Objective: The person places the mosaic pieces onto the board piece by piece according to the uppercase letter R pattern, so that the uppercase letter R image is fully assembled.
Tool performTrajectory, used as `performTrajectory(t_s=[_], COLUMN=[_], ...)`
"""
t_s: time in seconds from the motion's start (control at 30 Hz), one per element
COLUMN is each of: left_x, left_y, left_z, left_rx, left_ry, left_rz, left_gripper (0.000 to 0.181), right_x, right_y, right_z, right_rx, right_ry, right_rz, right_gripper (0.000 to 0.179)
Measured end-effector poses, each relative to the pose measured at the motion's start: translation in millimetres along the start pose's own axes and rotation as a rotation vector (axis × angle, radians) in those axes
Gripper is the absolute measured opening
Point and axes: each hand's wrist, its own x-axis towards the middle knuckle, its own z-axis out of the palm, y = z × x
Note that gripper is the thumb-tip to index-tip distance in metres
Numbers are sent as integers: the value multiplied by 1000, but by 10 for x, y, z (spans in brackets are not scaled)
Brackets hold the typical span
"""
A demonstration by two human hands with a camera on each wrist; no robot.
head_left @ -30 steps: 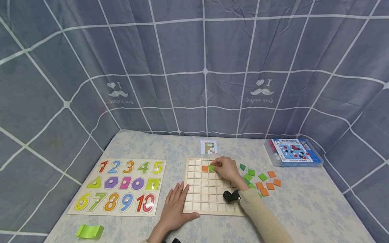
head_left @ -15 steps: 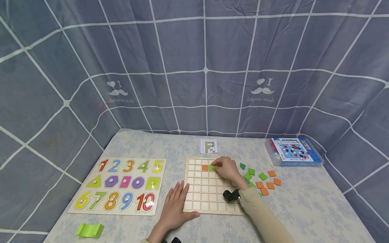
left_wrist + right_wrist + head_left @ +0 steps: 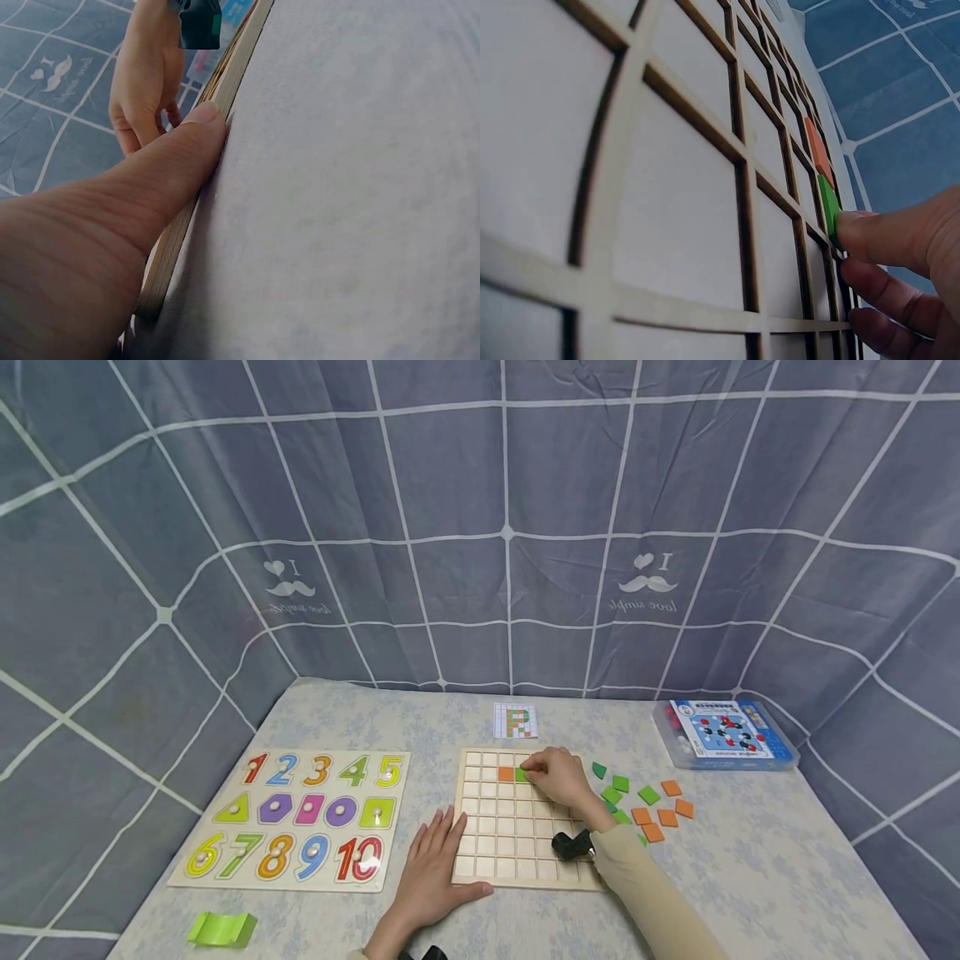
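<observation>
Wooden grid board (image 3: 487,828) right of left hand (image 3: 427,878), under right hand (image 3: 557,775). Left hand spread, fingers straight, nothing gripped, thumb on board's near edge. Right hand curled, pinching green tile (image 3: 521,775). Orange tile (image 3: 506,775) just left of right fingertips, beside green.

A hand could pass between number board (image 3: 300,790) and grid board (image 3: 506,827) (left hand (image 3: 430,875) blocks near end).
</observation>
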Motion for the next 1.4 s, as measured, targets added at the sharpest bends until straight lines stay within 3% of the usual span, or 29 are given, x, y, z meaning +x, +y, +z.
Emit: performTrajectory(t_s=[0.43, 0.7, 0.83, 1.1, 1.4], left_x=[-1, -6, -5, 7, 9], left_y=[15, 20, 10, -8, -1], left_z=[-11, 3, -1, 12, -6], left_rx=[-6, -19, -9, -5, -13], left_ry=[8, 35, 24, 25, -7], left_rz=[2, 22, 14, 8, -14], left_gripper=[103, 102, 103, 103, 104], right_x=[-29, -107, -174, -295, -438], right_y=[18, 77, 98, 263, 496], right_z=[9, -47, -160, -459, -774], right_rx=[9, 121, 167, 131, 96], right_ry=[0, 41, 89, 222, 295], right_rz=[-31, -69, -63, -64, 78], right_gripper=[12, 14, 15, 14, 21])
